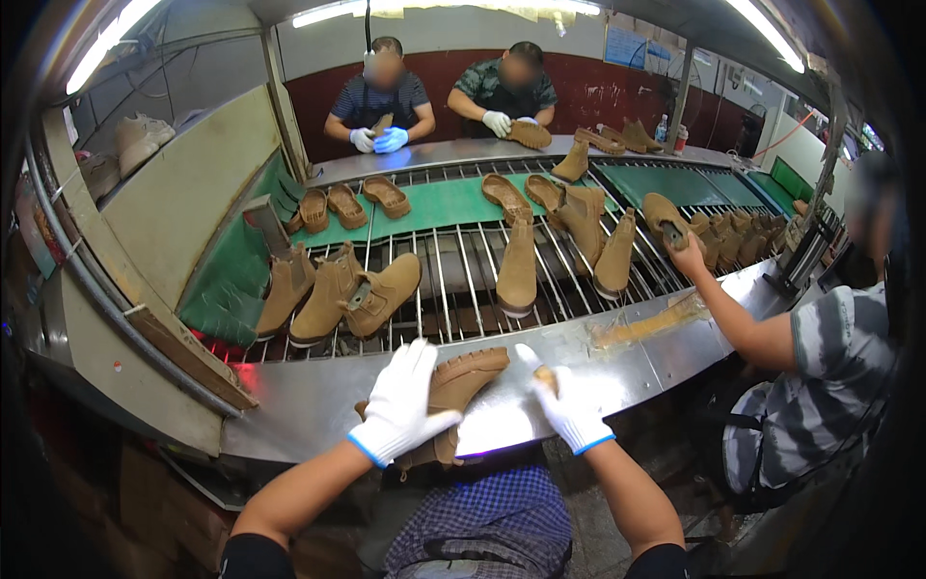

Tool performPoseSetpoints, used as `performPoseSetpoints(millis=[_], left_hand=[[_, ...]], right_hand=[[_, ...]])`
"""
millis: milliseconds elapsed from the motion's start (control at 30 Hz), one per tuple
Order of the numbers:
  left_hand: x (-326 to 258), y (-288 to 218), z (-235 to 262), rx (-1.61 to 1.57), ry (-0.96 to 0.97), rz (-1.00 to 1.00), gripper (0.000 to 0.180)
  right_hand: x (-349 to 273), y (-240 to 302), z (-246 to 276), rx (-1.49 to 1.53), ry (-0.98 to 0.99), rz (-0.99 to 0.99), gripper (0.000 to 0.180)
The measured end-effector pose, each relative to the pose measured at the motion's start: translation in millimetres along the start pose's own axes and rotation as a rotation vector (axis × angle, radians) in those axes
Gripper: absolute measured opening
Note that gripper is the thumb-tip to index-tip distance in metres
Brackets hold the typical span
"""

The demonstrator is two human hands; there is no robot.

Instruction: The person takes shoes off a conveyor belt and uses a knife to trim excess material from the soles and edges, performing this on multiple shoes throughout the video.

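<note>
A brown boot point(469, 378) lies on its side at the metal edge before me, its ridged sole turned up and away and its toe to the right. Across its middle rests my white-gloved left hand point(403, 400), fingers stretched out flat and thumb spread; part of the boot is hidden under it. Right of the toe, apart from the boot, my white-gloved right hand point(569, 400) is closed around a small tan thing point(547, 375), too covered to name. Its index finger points up and away.
Beyond the metal ledge point(318, 386) runs a rack of metal rods point(453, 280) bearing several boots point(518, 265) and loose soles point(386, 196). On the right a co-worker's arm point(738, 309) holds a boot point(666, 220). Across the line, two people with gloved hands point(391, 140) handle footwear.
</note>
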State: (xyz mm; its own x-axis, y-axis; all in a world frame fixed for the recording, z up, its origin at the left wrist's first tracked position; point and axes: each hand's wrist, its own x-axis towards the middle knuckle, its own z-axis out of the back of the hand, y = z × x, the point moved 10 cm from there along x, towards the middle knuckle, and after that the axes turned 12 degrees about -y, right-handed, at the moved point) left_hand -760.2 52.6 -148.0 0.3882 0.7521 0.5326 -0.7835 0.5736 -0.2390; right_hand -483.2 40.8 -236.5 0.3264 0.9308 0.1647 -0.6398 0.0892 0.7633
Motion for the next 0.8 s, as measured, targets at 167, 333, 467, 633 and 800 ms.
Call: performPoseSetpoints(millis=[167, 333, 467, 633, 800], left_hand=[[29.1, 31.7, -77.1, -0.072, 0.427, 0.372, 0.112], [39.7, 55.4, -53.6, -0.397, 0.321, 0.531, 0.092], [2.5, 0.1, -33.3, -0.993, 0.285, 0.665, 0.073], [-87.4, -29.2, -38.8, -1.369, 0.277, 0.735, 0.063], [-150.1, -25.6, -66.2, -1.354, 0.102, 0.933, 0.054]], right_hand=[[-12.1, 26.6, 25.5, -0.494, -0.354, 0.503, 0.052], [-40.2, 8.8, -59.1, 0.391, 0.089, 0.034, 0.067], [-81.1, 30.9, -117.0, 1.107, 0.351, -0.258, 0.075], [-164.5, 67.5, -105.3, 1.716, 0.636, -0.923, 0.08], [-184.0, 23.4, -116.7, 1.394, 0.454, -0.831, 0.074]])
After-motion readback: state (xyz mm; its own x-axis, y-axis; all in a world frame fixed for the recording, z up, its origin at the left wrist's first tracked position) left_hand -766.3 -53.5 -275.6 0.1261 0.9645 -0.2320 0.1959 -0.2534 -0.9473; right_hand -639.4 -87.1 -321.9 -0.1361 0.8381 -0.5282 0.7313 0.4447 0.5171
